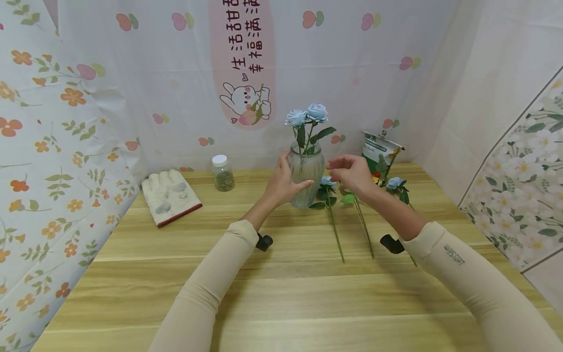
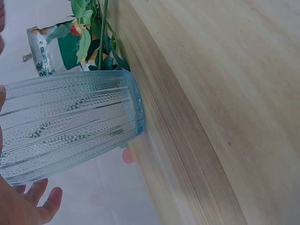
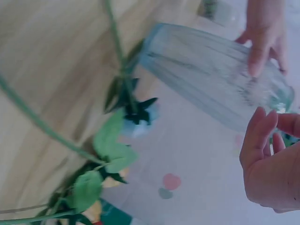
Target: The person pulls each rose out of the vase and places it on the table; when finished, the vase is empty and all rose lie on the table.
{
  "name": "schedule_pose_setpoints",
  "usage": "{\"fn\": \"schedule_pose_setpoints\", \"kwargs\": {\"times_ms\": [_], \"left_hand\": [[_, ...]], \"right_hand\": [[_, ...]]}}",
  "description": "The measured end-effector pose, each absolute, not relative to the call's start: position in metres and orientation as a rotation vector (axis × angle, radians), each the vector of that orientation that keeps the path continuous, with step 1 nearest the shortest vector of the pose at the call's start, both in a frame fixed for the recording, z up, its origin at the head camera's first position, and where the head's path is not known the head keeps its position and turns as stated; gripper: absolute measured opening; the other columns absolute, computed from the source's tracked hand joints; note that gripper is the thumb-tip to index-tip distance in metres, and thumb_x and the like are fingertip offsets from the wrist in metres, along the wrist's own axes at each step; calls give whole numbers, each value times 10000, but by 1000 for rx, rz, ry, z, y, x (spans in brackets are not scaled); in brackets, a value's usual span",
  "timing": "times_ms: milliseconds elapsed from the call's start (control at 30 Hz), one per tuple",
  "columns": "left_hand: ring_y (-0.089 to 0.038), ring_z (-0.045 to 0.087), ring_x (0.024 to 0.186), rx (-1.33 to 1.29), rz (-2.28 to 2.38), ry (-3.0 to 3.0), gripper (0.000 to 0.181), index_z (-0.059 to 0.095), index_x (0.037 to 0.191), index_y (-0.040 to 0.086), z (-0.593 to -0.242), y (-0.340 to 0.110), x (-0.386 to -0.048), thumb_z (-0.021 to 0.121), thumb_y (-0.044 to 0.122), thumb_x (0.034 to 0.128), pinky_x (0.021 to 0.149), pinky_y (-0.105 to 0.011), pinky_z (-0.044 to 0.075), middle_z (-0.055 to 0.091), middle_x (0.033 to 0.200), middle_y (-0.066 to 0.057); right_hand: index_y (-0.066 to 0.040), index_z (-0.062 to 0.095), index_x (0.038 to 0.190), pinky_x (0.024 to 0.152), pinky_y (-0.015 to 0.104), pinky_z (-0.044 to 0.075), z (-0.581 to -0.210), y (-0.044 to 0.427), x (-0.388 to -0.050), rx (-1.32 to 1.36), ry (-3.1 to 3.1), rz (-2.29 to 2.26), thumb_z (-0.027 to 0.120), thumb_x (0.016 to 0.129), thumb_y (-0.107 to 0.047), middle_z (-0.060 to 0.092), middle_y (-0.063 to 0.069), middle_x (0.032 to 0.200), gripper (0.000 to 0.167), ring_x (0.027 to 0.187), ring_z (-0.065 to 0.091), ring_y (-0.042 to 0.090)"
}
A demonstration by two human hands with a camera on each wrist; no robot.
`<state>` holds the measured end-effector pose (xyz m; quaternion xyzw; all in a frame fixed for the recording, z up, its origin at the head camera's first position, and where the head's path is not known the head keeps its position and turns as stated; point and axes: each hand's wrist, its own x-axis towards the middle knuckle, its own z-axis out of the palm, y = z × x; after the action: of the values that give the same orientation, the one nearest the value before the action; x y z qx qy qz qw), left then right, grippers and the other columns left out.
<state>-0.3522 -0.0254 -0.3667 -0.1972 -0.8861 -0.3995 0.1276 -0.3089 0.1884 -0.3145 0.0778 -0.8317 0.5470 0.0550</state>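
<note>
Left hand (image 1: 281, 183) is wrapped round the glass vase (image 1: 308, 183), upright on the table (image 1: 264, 303); right hand (image 1: 355, 175) near its rim, fingers loosely bent, nothing visible in them; two blue roses (image 1: 316, 113) lean above the mouth, so a careless brush could knock them askew; slacken that left hold and a bump might tip it; a dropped sleeve could drag the loose stems (image 1: 335, 230).

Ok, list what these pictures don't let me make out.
Head view: stem of the rightmost rose, partly behind the right forearm.
Head view: sleeve print, too small to read.
Left wrist view: rim of the vase, beyond the left edge.
Right wrist view: jar, blurred, cut by top edge.
</note>
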Motion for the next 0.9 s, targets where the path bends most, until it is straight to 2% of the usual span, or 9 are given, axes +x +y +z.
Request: {"fn": "schedule_pose_setpoints", "kwargs": {"times_ms": [200, 333, 700, 900], "left_hand": [[-341, 385, 1395, -580, -1155, -2574, 1073, 98, 1543, 70, -367, -25, -353, 776, 491, 826, 1108, -458, 361, 283, 1562, -188], [-344, 393, 1386, -575, -1152, -2588, 1078, 93, 1548, 72, -367, -24, -353, 776, 490, 826, 1105, -450, 365, 284, 1554, -196], [-345, 393, 1382, -581, -1162, -2579, 1068, 97, 1545, 78, -368, -24, -354, 797, 443, 824, 1105, -460, 364, 283, 1554, -186], [-350, 404, 1374, -579, -1153, -2580, 1068, 94, 1545, 70, -369, -25, -354, 785, 460, 830, 1096, -460, 375, 279, 1554, -189]], "right_hand": [[-13, 670, 1172, 527, 282, 523, -297, 171, -308, 264, -2419, 1683, 624, 953, -102, 705, 147, 1122, 241, 742, 699, 126], [-22, 666, 1187, 516, 283, 516, -288, 159, -308, 294, -2411, 1689, 628, 946, -112, 699, 146, 1156, 260, 721, 693, 101], [-26, 542, 1377, 620, 283, 570, -277, 136, -318, 276, -2417, 1808, 609, 954, -69, 549, 102, 1395, 430, 910, 710, 203], [-23, 471, 1441, 549, 244, 541, -274, 128, -326, 274, -2491, 1798, 612, 943, -66, 539, 119, 1430, 520, 696, 687, 98]]}}
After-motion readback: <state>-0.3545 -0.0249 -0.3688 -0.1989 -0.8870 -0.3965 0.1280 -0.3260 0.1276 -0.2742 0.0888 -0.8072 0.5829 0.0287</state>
